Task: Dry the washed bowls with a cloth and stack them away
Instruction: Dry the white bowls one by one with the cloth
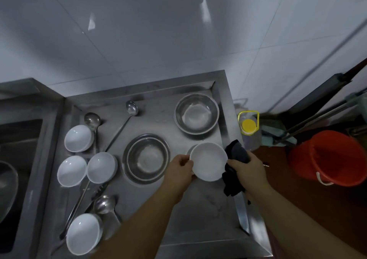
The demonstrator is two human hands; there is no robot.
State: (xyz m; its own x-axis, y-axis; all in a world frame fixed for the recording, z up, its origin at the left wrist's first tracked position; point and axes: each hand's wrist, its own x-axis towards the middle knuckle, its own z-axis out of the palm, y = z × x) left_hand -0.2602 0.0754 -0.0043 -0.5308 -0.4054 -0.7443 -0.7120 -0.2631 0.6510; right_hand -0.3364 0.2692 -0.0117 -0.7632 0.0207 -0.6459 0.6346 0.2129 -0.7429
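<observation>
While hands grip, round glossy white bowl, crumpled dark cloth

Kitchen wash-up corner, likely commercial or canteen type. Evidence: stainless steel tabletop with raised rim, steel sink adjoining on left, white tiled wall behind. On tabletop: white bowls, steel basins, long-handled ladles. Beside tabletop on right: red bucket, clear jug with yellow cap, mop handles leaning in corner, reddish-brown floor.
</observation>
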